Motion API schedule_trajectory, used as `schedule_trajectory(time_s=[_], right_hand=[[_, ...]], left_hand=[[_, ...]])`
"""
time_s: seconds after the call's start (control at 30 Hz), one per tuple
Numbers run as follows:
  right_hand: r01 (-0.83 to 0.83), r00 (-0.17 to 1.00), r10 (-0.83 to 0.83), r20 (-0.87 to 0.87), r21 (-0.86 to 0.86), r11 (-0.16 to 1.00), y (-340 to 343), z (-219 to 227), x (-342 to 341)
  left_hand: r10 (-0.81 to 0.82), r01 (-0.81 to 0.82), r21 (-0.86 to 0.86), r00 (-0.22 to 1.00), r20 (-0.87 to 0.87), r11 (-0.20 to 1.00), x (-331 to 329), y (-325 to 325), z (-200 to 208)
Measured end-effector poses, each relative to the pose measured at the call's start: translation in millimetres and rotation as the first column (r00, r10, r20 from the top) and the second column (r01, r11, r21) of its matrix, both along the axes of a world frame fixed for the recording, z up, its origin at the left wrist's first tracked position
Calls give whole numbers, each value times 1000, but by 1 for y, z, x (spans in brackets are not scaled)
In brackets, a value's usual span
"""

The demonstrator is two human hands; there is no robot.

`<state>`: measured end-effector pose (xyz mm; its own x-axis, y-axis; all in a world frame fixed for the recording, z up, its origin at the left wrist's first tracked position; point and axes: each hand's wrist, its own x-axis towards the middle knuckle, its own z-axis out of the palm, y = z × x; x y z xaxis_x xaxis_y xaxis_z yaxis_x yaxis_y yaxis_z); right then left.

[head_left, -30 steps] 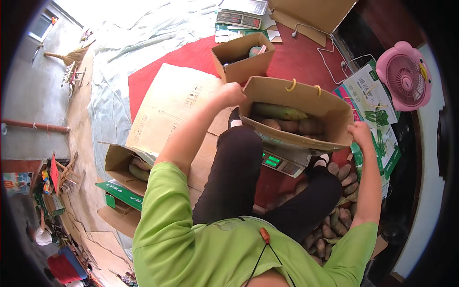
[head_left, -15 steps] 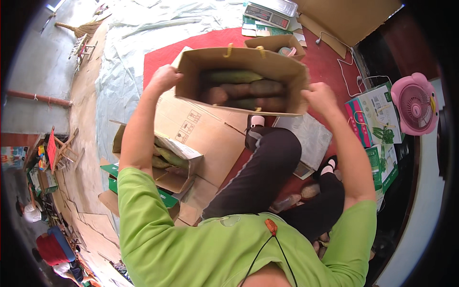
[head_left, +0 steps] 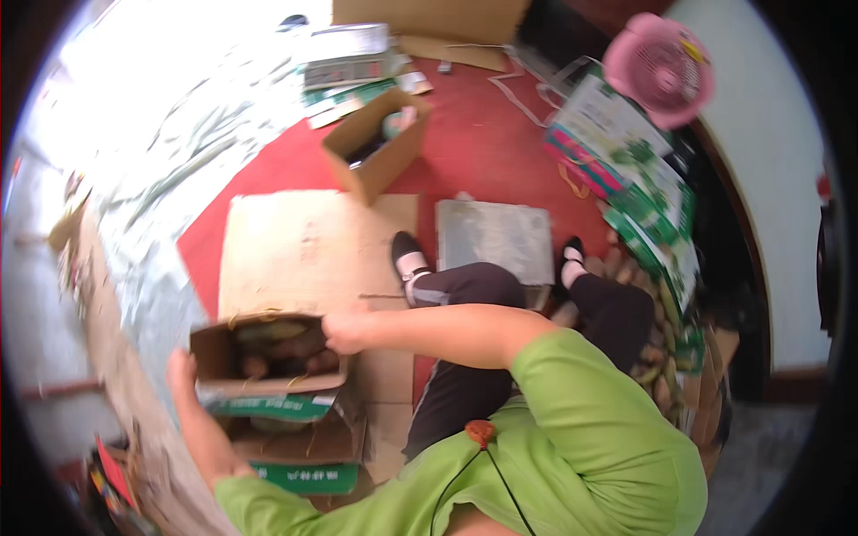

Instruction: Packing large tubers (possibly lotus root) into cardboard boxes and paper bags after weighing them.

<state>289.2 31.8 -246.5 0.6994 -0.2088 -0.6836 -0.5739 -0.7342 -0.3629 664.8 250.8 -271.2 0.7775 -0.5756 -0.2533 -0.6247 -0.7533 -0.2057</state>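
Observation:
A cardboard carton (head_left: 210, 353) with yellow cord handles is held between my two hands at the lower left. Inside it lie a green radish-like vegetable (head_left: 268, 330) and several reddish-brown, elongated roots (head_left: 313, 357), blurred by motion. My left hand (head_left: 181, 368) grips the carton's left end, while my right hand (head_left: 349, 329) clasps the right end near the upper corner. Just below it stands another open carton (head_left: 344, 429) with green flaps, its inside partly hidden by the carton I hold.
A flat cardboard sheet (head_left: 277, 241) lies on the red mat (head_left: 474, 116). Ahead are a smaller open box (head_left: 375, 179) and a scale (head_left: 344, 67). A grey-topped block (head_left: 496, 237) sits between my feet. Loose vegetables (head_left: 666, 357), printed cartons (head_left: 608, 125) and a pink fan (head_left: 661, 76) are to the right.
Both hands have carried the filled carton from in front of me down to the left, over beside the green-flapped carton. My body and view have turned left.

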Motion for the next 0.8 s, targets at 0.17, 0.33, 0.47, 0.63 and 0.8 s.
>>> schedule_trajectory(time_s=[0.17,0.33,0.47,0.63,0.8], right_hand=[[104,952,-95,292,-16,994,-36,82,-15],[311,806,-277,523,24,950,-112,102,-83],[500,605,-419,677,87,862,-158,117,-176],[764,314,-690,652,258,592,-193,127,-314],[924,88,-735,672,221,312,-186,91,-447]], left_hand=[[-78,69,-204,996,-36,977,-10,-14,23],[-179,153,-296,982,-62,943,-92,-81,71],[-321,113,-493,876,-360,863,-140,-120,69],[-556,193,-597,654,-513,778,-229,-180,76],[-727,295,-675,417,-546,676,-340,-246,100]])
